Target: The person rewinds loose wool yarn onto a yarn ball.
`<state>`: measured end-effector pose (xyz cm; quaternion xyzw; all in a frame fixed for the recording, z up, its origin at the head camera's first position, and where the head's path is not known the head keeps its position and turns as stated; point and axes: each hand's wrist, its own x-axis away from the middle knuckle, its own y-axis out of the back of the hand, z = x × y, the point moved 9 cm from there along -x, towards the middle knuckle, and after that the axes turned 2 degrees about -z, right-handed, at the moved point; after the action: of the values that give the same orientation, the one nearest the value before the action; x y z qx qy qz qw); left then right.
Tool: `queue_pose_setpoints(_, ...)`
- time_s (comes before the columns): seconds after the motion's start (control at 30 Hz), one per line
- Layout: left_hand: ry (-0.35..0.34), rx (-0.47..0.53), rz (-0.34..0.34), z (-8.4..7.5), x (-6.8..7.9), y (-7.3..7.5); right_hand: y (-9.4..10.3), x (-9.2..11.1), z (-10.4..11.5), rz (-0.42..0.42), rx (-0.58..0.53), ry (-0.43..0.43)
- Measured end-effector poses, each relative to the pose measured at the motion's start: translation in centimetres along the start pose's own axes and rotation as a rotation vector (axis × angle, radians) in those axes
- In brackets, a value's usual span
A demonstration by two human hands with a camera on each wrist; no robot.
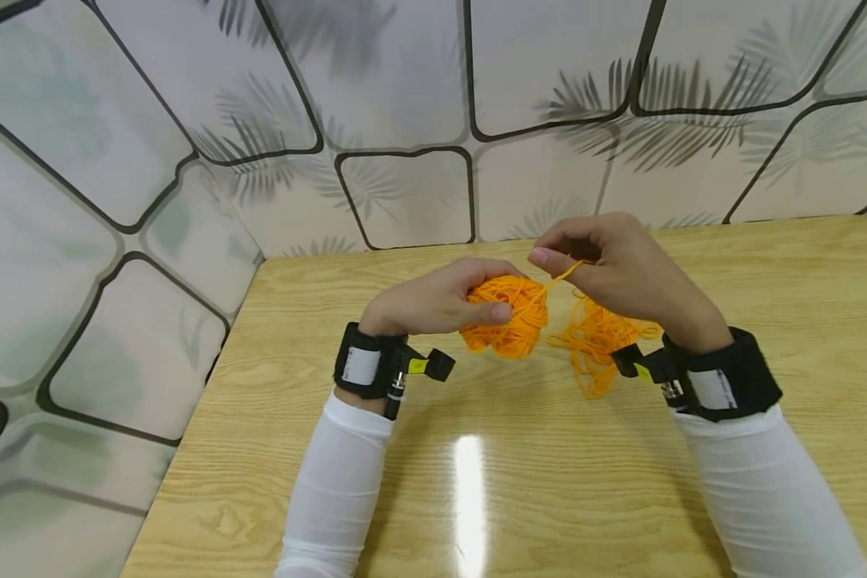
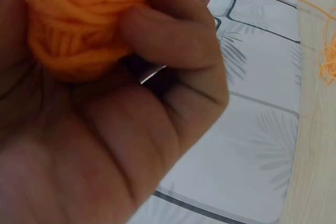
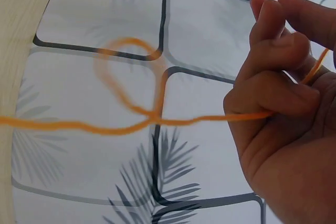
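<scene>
An orange ball of yarn (image 1: 509, 325) is gripped in my left hand (image 1: 441, 297), the thumb lying across its near side. In the left wrist view, curled fingers (image 2: 178, 40) wrap the ball's wound strands (image 2: 84, 30). My right hand (image 1: 621, 265) holds the yarn strand (image 1: 565, 273) that runs from the ball, just right of it and a little higher. Seen from the right wrist, the strand (image 3: 210, 118) passes through the curled fingers of the right hand (image 3: 283, 87) and trails off left with a loop in it.
A loose tangle of orange yarn (image 1: 600, 337) lies on the wooden table (image 1: 318, 482), below the right hand. Behind the table stands a wall (image 1: 405, 96) with a stone-and-leaf pattern, and another patterned surface (image 1: 65, 281) runs along its left edge.
</scene>
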<state>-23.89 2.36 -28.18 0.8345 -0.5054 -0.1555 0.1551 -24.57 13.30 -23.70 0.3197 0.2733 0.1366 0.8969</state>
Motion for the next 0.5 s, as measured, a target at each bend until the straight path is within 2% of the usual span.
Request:
queue_pose_setpoints(0.2,-0.057,0.023,0.087,-0.7,0.3,-0.8,-0.7,-0.3,-1.5,0.03,-0.039,-0.065)
queue_pose_setpoints(0.37,-0.003,0.05,0.13,-0.7,0.6,-1.4,-1.0,-0.4,-2.4,0.033,-0.075,-0.116)
queue_pose_setpoints(0.43,-0.002,0.075,0.098,-0.8,0.7,-1.1,-1.4,-0.4,-2.7,0.053,-0.103,-0.127)
queue_pose_setpoints(0.5,-0.018,0.142,0.014,-1.0,0.8,-0.2,-1.9,-0.4,-3.0,0.087,-0.111,-0.135)
